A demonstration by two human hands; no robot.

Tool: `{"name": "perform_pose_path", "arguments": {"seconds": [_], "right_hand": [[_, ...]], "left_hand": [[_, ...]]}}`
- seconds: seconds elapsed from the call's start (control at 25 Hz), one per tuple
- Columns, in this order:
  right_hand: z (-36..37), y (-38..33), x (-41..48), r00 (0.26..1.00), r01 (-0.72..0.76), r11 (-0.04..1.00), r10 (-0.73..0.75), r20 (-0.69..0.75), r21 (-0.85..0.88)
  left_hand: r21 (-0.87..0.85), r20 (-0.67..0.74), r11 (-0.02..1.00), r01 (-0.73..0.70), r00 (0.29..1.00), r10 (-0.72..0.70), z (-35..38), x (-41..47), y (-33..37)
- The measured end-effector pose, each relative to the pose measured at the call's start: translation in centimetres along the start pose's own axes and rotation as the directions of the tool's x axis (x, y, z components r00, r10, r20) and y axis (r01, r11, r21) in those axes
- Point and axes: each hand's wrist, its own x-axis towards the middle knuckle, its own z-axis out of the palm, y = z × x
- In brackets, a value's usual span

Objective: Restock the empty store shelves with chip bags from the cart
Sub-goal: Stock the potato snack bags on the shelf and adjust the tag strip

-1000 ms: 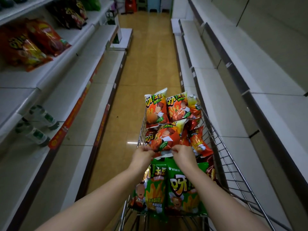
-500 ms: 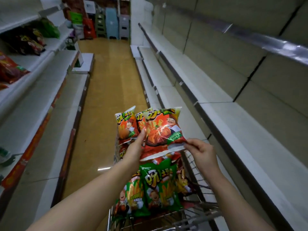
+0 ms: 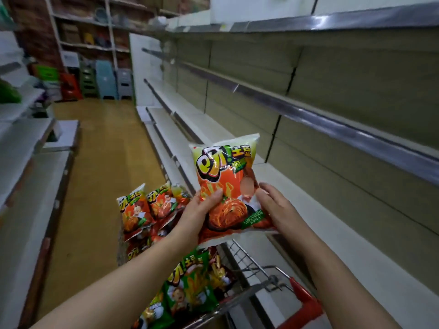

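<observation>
Left hand [image 3: 202,210] (fingers hidden), right hand [image 3: 275,207] gripping chip bag [image 3: 225,169], cart [image 3: 305,301] cropped

Orange-and-yellow chip bag [image 3: 226,184]; green bags [image 3: 190,288], seemingly, below.

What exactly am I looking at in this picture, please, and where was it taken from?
There is no machine here: each grip is simply a person's bare hand. The picture comes from a wide-angle camera worn on the person's head, looking forward and down a shop aisle. The left hand and the right hand both hold one orange chip bag upright by its lower half, above a wire cart. In the cart lie more orange bags and, nearer the camera, green bags. A white shelf runs along the right side of the cart.
</observation>
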Motion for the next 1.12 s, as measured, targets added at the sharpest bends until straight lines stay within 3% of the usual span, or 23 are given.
{"name": "perform_pose_path", "arguments": {"seconds": [0.2,0.36,0.52,0.64,0.8,0.92,1.12], "right_hand": [[-7.5,-3.6,-8.0,0.975,0.135,0.99,-0.138,-0.175,-0.031],[-16.1,-5.1,-18.1,0.909,0.204,0.972,-0.232,-0.346,-0.114],[-23.5,-6.2,-28.9,0.768,0.21,0.957,-0.289,-0.571,-0.202],[-28.2,-6.3,-35.9,0.665,0.118,0.96,-0.266,-0.698,-0.254],[-34.2,-6.0,-44.0,0.505,0.022,0.972,-0.213,-0.836,-0.233],[-37.8,-6.3,-48.6,0.4,-0.033,0.981,-0.16,-0.902,-0.189],[-42.2,-6.4,-53.8,0.292,-0.112,0.979,-0.131,-0.948,-0.169]], "left_hand": [[0.083,0.259,0.987,-0.138,0.959,0.112,10.4,-5.0,0.1],[0.071,0.446,0.984,-0.162,0.888,0.114,21.1,-10.9,-1.9],[0.025,0.597,0.988,-0.152,0.795,0.107,31.3,-17.4,-4.4],[0.047,0.684,0.993,-0.113,0.728,0.051,37.7,-21.9,-5.7],[0.163,0.816,0.984,-0.076,0.571,-0.091,45.8,-27.9,-6.6],[0.253,0.858,0.963,-0.09,0.481,-0.18,50.9,-30.8,-7.0],[0.334,0.9,0.936,-0.112,0.335,-0.281,57.9,-33.6,-8.0]]}}
